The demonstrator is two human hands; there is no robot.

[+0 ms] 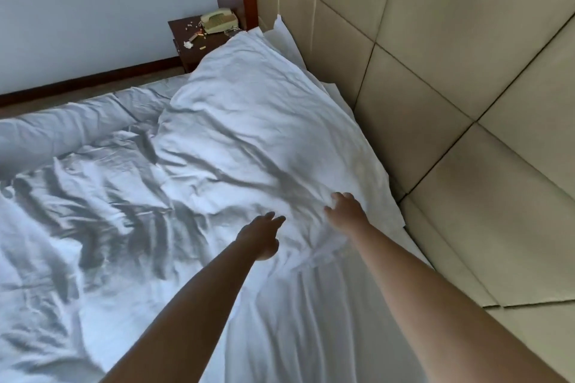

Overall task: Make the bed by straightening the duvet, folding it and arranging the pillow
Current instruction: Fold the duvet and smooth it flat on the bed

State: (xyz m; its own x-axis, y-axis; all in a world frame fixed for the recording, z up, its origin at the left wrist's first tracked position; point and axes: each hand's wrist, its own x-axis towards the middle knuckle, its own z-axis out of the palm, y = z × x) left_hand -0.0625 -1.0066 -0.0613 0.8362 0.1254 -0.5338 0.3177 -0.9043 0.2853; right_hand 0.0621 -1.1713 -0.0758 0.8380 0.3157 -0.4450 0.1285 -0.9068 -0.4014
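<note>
The plump white fabric pillow [258, 134] (at the bed's headboard edge) is touched by the right hand [345, 210], fingers seemingly spread; the left hand [261, 235] is held beside it, fingers straight.

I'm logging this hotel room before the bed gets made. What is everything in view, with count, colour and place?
Pillow: one, white, large, at the head of the bed against the padded wall.
Duvet: one, white, crumpled, spread over the bed left of the pillow.
Bed sheet: one, white, bare stretch near the camera.
Padded wall panels: several, beige, right side.
Nightstand: one, dark brown, far corner, with small scattered bits on top.
Telephone: one, cream, on the nightstand.
Wall: white, with dark skirting, behind.
Left hand: fingers straight, reaching toward the pillow.
Right hand: fingers on the pillow's near edge.
</note>
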